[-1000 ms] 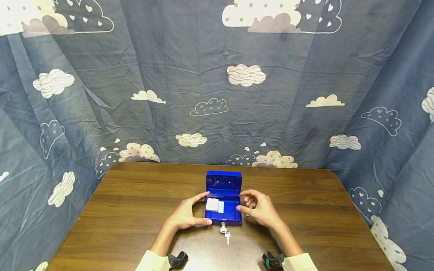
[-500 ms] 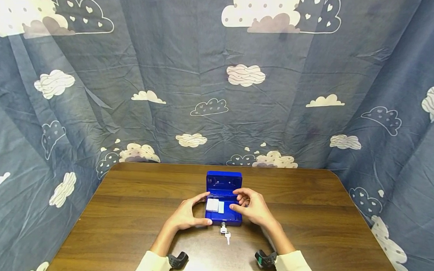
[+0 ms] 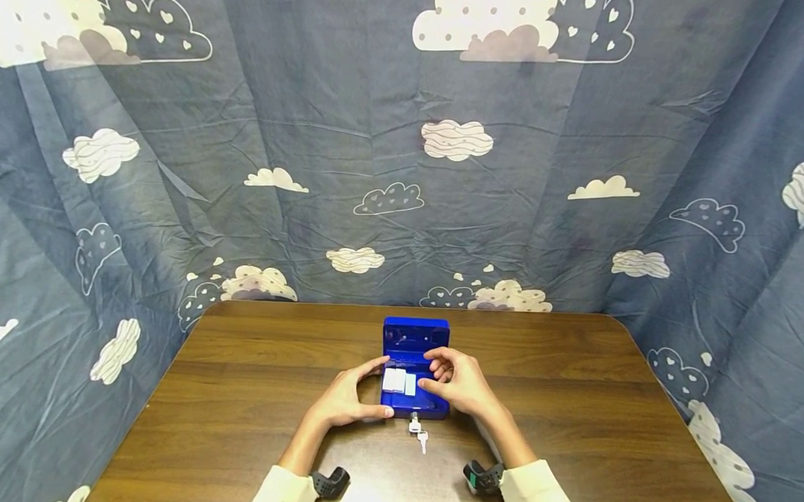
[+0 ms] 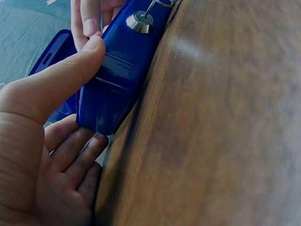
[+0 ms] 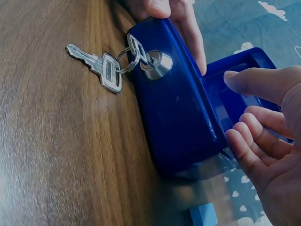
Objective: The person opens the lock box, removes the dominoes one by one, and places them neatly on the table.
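Observation:
A blue metal cash box (image 3: 429,409) stands on the table with its lid (image 3: 416,334) raised. Small white blocks (image 3: 394,380) and a pale blue one (image 3: 410,385) lie at the left of its inside. My left hand (image 3: 339,398) grips the box's left side, thumb at the front corner and fingers reaching along the side. Over the right part of the box hovers my right hand (image 3: 465,385), thumb extended toward the pale blue block, other fingers loosely bent, nothing seen between them. Keys (image 5: 103,70) on a ring hang from the front lock (image 5: 157,64).
On the table (image 3: 270,335), a light blue block (image 5: 204,215) lies beside the box's right end in the right wrist view; my right hand hides it in the head view. Behind the table hangs a cloud-patterned curtain (image 3: 376,235).
From the box's right edge, my right hand has moved left over its inside, thumb nearing the pale blue block. The left hand and box have stayed put.

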Demonstrator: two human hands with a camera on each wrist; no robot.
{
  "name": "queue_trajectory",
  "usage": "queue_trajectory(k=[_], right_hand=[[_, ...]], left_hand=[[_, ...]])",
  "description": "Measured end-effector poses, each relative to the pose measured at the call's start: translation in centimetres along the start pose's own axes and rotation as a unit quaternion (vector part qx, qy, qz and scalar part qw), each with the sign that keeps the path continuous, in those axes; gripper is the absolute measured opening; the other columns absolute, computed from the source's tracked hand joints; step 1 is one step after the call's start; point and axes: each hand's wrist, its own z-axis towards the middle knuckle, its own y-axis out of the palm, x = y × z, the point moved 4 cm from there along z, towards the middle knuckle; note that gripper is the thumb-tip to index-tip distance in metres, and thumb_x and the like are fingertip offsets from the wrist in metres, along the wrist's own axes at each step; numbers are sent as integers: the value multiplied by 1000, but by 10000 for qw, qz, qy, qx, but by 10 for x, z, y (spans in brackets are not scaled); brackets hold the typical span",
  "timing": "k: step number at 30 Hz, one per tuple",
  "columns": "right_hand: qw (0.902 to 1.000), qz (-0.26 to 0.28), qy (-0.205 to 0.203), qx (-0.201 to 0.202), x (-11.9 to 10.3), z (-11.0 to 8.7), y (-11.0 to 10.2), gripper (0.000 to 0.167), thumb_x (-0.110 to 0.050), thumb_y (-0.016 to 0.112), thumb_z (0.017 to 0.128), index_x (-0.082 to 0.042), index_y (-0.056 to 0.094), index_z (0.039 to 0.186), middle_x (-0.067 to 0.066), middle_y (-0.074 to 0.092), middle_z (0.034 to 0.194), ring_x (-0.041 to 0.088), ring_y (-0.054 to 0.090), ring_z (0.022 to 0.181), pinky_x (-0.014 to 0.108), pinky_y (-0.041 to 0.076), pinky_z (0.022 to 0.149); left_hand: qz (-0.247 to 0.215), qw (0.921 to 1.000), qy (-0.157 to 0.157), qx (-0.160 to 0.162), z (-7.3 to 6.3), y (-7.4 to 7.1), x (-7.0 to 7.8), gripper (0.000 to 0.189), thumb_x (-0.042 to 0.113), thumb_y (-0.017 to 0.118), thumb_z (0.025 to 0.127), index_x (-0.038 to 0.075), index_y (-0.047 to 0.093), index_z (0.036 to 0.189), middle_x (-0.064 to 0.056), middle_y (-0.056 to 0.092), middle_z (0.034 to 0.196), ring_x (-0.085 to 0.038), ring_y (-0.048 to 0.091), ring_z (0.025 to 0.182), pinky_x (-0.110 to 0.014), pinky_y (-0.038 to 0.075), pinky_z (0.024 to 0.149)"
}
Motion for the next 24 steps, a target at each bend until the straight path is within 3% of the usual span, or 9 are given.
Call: queue_trajectory(k=[7, 13, 18, 24], right_hand=[[9993, -313, -179, -105, -1, 3, 7, 44, -12, 89, 78, 4, 69, 114, 15, 67, 91, 10, 61, 70, 21, 56, 66], [9969, -631, -464, -105, -4, 4, 13, 41, -10, 89, 78, 3, 70, 112, 15, 66, 89, 20, 63, 72, 23, 55, 64], [9902, -1200, -704, -125, -5, 3, 20, 40, -13, 89, 77, 1, 71, 109, 9, 65, 87, 21, 61, 75, 20, 50, 65], [9790, -1846, -829, -229, -6, 2, 27, 41, -19, 89, 77, -1, 72, 110, 4, 65, 89, 15, 60, 82, 26, 53, 74]], left_hand=[[-3, 10000, 52, 9, 0, 0, 0, 94, 43, 91, 74, 20, 47, 155, -8, 63, 144, -25, 59, 134, -54, 42, 115], [27, 10000, 57, 0, 0, 0, -1, 95, 43, 91, 75, 19, 47, 155, -7, 62, 145, -25, 59, 134, -54, 42, 115], [46, 10000, 76, 12, 0, 1, 0, 95, 43, 91, 75, 18, 47, 155, -8, 63, 144, -25, 59, 133, -54, 43, 115], [23, 10000, 71, -39, 0, 0, 2, 95, 42, 91, 76, 18, 46, 155, -9, 61, 147, -26, 58, 135, -55, 41, 116]])
